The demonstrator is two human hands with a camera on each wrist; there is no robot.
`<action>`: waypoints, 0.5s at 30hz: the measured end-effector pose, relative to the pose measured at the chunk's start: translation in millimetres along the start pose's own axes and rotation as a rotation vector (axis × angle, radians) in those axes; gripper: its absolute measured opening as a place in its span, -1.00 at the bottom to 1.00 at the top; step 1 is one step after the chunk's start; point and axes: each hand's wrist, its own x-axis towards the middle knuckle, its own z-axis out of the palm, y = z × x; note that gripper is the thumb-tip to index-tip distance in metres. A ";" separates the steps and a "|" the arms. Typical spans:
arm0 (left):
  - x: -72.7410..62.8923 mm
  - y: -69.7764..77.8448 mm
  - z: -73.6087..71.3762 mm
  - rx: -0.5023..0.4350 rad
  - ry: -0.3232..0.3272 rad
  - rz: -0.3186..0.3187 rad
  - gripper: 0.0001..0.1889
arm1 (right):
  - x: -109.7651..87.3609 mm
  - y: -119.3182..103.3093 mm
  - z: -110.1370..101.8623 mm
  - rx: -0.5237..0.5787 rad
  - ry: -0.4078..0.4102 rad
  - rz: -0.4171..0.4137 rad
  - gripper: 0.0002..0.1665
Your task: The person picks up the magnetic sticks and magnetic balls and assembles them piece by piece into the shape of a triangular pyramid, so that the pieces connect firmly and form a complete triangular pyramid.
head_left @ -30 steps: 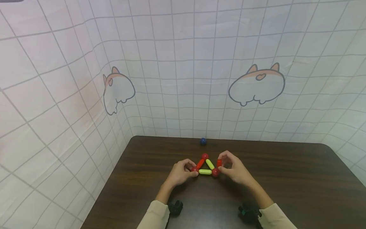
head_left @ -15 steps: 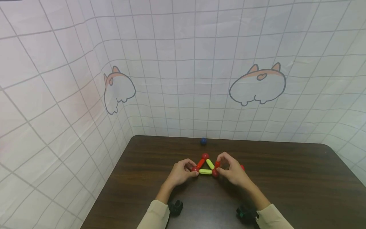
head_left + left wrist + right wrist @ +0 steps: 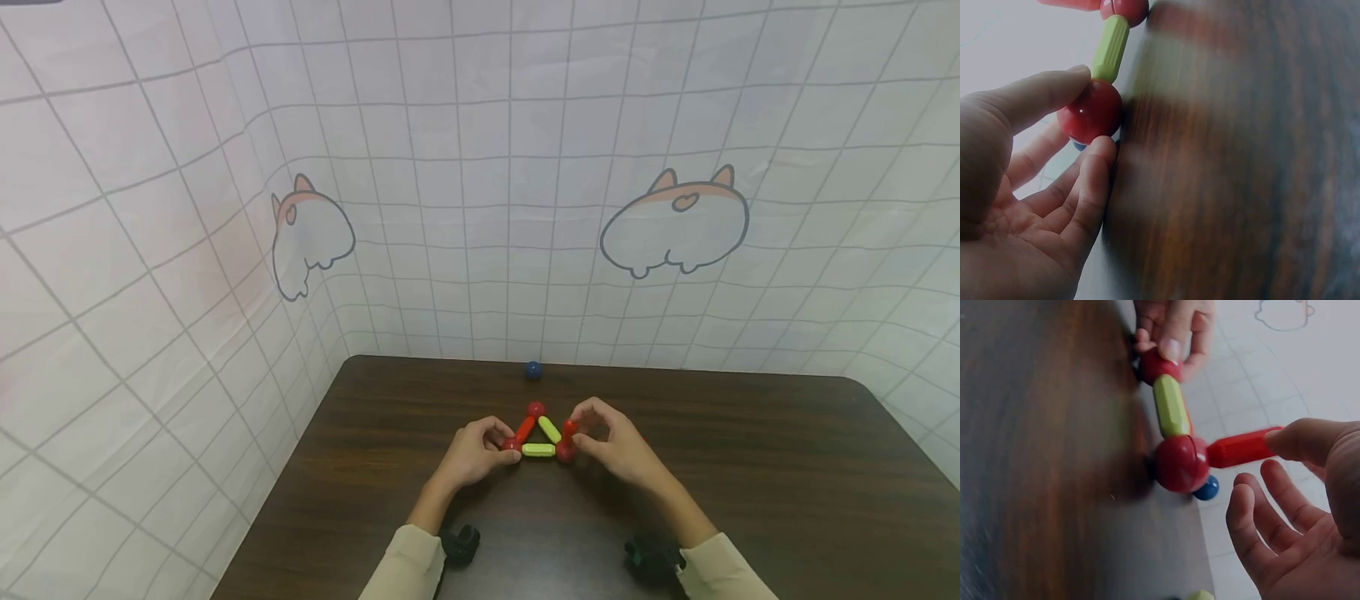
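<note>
Left hand point(image 3: 474, 454) pinches triangle's point(image 3: 538, 450) 8 o'clock ball point(image 3: 1090, 114), likely bracing it — right hand point(image 3: 621, 448) pinches red rod point(image 3: 1241, 448) upright against 4 o'clock ball point(image 3: 1177, 465), seemingly for seating.

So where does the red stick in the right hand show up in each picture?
Head: the red stick is below and right of centre, pinched by the right hand.
Left wrist: the red stick is at the top edge, left of centre, partly cut off.
Right wrist: the red stick is right of centre, near mid-height.
Shared landmark: the red ball held by the left hand.
</note>
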 end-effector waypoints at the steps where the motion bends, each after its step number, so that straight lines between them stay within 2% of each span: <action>1: 0.0 0.0 0.0 0.002 0.001 0.002 -0.73 | 0.1 1.3 -2.5 0.004 0.007 -0.009 -0.73; 6: -0.1 0.4 0.4 0.009 0.001 0.006 -0.73 | -1.2 3.7 -18.8 0.049 0.031 -0.005 -0.74; 10: 0.3 0.0 0.7 0.022 0.005 -0.003 -0.70 | -3.9 5.7 -33.5 0.025 0.044 0.010 -0.75; 15: 0.1 -0.4 1.5 0.031 0.000 -0.015 -0.65 | -8.7 11.5 -51.4 0.001 0.039 0.081 -0.73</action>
